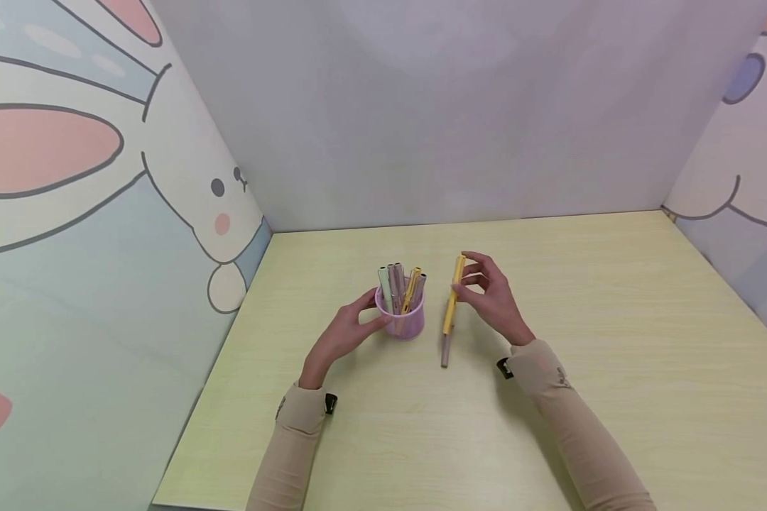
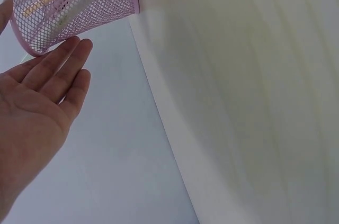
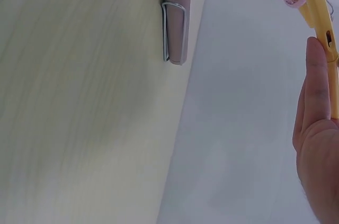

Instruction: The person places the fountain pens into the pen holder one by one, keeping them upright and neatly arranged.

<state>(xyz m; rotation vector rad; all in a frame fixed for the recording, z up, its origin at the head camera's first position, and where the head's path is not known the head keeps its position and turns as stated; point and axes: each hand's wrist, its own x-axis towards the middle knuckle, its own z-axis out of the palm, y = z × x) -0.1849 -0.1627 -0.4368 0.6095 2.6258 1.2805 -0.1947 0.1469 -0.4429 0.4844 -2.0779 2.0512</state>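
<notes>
A pink mesh pen holder point(image 1: 412, 328) stands upright on the table, with several pens point(image 1: 396, 284) in mint, mauve and yellow leaning in it. My left hand point(image 1: 341, 333) holds it from the left, thumb on the near side and fingers at the far side; the left wrist view shows those fingers nearly straight against the mesh point(image 2: 100, 1). To the right of the holder, my right hand point(image 1: 495, 301) pinches a yellow pen point(image 1: 450, 316) up off the table, tilted. Beneath and behind it, partly hidden, a mauve pen point(image 1: 445, 353) with a wire clip point(image 3: 175, 4) lies on the tabletop.
The pale wood-grain table point(image 1: 613, 319) meets a plain grey-white panel point(image 1: 422, 113) at the back. Side panels with cartoon animals, such as the rabbit point(image 1: 185, 184) on the left, border the table.
</notes>
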